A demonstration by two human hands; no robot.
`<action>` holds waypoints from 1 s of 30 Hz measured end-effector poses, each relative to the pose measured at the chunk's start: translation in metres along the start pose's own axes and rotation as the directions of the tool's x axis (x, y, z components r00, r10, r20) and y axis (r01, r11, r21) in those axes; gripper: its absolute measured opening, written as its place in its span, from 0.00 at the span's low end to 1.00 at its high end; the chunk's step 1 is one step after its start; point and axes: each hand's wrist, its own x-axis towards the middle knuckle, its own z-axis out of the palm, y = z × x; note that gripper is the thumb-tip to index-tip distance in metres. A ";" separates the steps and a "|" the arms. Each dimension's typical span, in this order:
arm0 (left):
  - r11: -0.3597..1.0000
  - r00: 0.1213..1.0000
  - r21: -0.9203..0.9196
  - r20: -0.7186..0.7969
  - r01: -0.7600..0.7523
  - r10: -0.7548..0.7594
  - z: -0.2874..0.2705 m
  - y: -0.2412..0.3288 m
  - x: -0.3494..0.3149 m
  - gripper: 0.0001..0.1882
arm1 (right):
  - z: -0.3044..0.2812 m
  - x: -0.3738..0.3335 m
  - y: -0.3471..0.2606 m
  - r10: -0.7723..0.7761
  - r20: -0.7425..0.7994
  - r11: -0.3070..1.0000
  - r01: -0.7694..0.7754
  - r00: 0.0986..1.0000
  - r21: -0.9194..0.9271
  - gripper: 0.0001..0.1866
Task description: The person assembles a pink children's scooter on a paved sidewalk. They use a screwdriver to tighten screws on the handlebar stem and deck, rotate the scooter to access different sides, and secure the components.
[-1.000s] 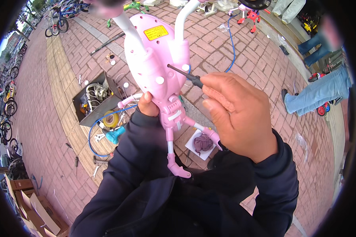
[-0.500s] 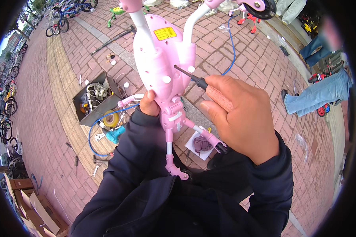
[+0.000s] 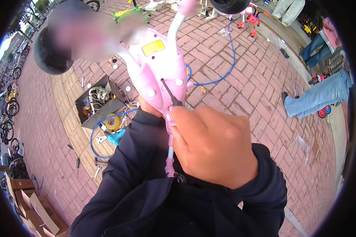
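Observation:
In front of me a pink and white ride-on toy (image 3: pixel 140 80) is held with its underside up, showing screw holes, white round caps and a yellow label (image 3: pixel 153 48). My left hand (image 3: pixel 148 107) is closed around the toy's narrow end from behind, its fingers mostly hidden. My right hand (image 3: pixel 215 146) grips a screwdriver (image 3: pixel 172 94), whose handle is hidden by the fist. The dark shaft points up and left, its tip at a hole in the pink underside. One black wheel (image 3: pixel 53 53) of the toy looms at upper left, partly blurred.
At left on the brick paving stand an open toolbox (image 3: pixel 103 104), a yellow tape roll (image 3: pixel 113 121) and a teal power tool (image 3: pixel 115 137). A blue hose (image 3: pixel 232 59) curves beyond the toy. Cardboard boxes (image 3: pixel 33 211) sit lower left; a person's jeans (image 3: pixel 316 94) show right.
The toy has turned and shifted left, bringing a black wheel into the upper left. My right hand and the screwdriver have moved left and lower along with it.

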 end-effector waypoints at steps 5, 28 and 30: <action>0.986 0.985 -0.163 0.161 -0.031 0.057 -0.001 -0.013 0.007 0.33 | -0.023 -0.006 0.009 0.037 -0.160 0.995 -0.022 0.986 0.092 0.14; 0.981 0.981 0.101 0.085 0.168 -0.177 -0.005 -0.026 0.041 0.39 | -0.028 0.046 0.072 -0.066 0.212 0.967 0.115 0.975 -0.228 0.16; 0.977 0.982 0.139 0.075 0.161 -0.172 -0.007 -0.027 0.040 0.40 | -0.034 0.048 0.073 -0.036 0.276 0.951 0.119 0.960 -0.287 0.16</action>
